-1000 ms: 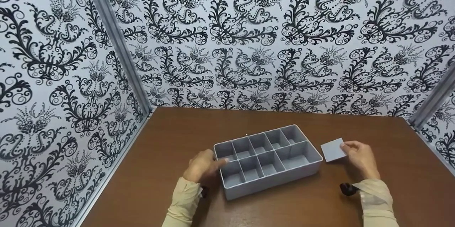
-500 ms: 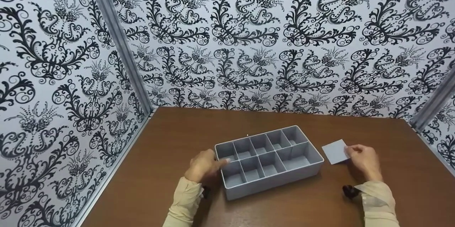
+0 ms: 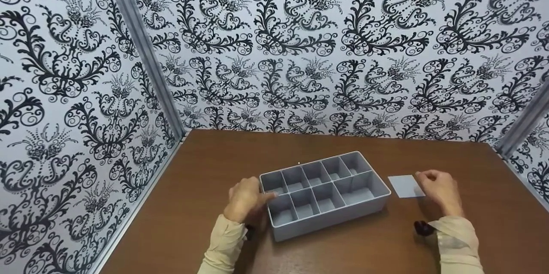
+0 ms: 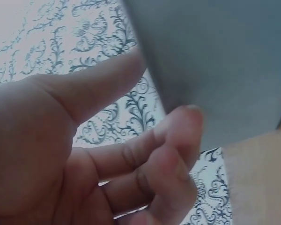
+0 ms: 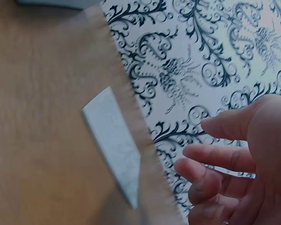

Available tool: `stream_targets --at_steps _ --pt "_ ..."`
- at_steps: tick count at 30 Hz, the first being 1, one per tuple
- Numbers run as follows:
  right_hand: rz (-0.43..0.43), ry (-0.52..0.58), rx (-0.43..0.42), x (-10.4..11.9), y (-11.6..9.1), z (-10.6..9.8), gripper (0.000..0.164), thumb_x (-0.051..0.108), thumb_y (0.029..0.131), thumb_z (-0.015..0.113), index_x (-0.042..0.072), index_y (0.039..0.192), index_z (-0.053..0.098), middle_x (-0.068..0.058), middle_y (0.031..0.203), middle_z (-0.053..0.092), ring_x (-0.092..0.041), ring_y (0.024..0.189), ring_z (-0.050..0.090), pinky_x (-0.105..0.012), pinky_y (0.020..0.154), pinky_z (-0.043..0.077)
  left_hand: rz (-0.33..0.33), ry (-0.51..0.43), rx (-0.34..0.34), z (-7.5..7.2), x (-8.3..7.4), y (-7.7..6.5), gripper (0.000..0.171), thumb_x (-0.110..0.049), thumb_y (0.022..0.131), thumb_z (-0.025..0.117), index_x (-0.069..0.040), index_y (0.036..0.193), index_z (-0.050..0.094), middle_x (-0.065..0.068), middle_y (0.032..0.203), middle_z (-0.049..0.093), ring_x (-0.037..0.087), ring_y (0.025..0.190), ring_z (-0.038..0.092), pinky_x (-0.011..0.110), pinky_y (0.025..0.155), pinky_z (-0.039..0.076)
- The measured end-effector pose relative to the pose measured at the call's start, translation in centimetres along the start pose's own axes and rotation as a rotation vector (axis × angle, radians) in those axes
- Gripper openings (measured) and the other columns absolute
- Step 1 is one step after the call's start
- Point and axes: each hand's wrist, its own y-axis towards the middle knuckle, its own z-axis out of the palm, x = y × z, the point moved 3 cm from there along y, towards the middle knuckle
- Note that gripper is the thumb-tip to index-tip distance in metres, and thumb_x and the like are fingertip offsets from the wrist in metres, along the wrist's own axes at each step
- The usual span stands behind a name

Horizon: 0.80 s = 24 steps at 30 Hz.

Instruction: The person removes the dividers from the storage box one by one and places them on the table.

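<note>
While the left hand (image 3: 245, 199) pinches the box (image 3: 330, 223), the spread right hand (image 3: 441, 191) has released the card (image 3: 405, 186).

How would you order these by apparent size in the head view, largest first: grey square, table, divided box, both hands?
1. Table
2. Divided box
3. Left hand and right hand, too alike to rank
4. Grey square

1. My left hand (image 3: 245, 200) sits at seven o'clock in the head view, fingers (image 4: 183, 130) bent in a grip, thumb (image 3: 267, 196) towards three.
2. My right hand (image 3: 441, 191) is at four o'clock, loosely curled.
3. My left forearm (image 3: 221, 244) points towards one, my right forearm (image 3: 458, 244) towards eleven.
</note>
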Motion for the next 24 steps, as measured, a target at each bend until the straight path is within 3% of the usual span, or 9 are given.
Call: stream_targets --at_steps 5,9,17,24 --pt "-0.088 -0.027 0.012 1.8 0.0 -0.4 0.046 0.036 0.100 0.054 -0.006 0.111 0.069 -0.023 0.100 0.071 -0.031 0.084 0.064 -0.036 0.068 0.047 0.059 -0.024 -0.031 -0.8 -0.4 -0.5 0.037 -0.049 0.074 0.081 -0.016 0.066 0.065 0.001 0.070 0.066 0.027 0.070 0.066 0.044 0.059 0.049" --pt "-0.133 -0.042 0.046 3.8 -0.4 -0.5 0.045 0.038 0.100 0.055 -0.003 0.111 0.069 -0.015 0.092 0.073 -0.020 0.077 0.063 -0.034 0.065 0.047 0.127 -0.055 -0.017 -1.0 -1.0 -0.9 0.033 -0.047 0.075 0.081 -0.017 0.068 0.068 -0.002 0.070 0.067 0.025 0.069 0.066 0.042 0.058 0.048" --pt "-0.285 -0.029 0.092 8.7 -2.1 -0.3 0.031 0.030 0.098 0.061 0.002 0.108 0.071 -0.015 0.097 0.073 -0.022 0.083 0.066 -0.035 0.069 0.049 0.288 -0.119 0.077 -0.7 -2.7 -1.3 0.027 -0.036 0.076 0.084 -0.012 0.080 0.073 -0.001 0.080 0.071 0.018 0.072 0.064 0.035 0.066 0.051" --pt "-0.380 -0.008 0.180 12.4 -3.4 0.3 0.025 0.026 0.097 0.063 0.004 0.107 0.071 -0.009 0.093 0.071 -0.018 0.078 0.062 -0.034 0.068 0.050 0.354 -0.078 0.116 -0.3 -4.0 -1.7 0.038 -0.035 0.070 0.088 -0.007 0.092 0.075 0.006 0.089 0.072 0.017 0.075 0.063 0.034 0.071 0.053"
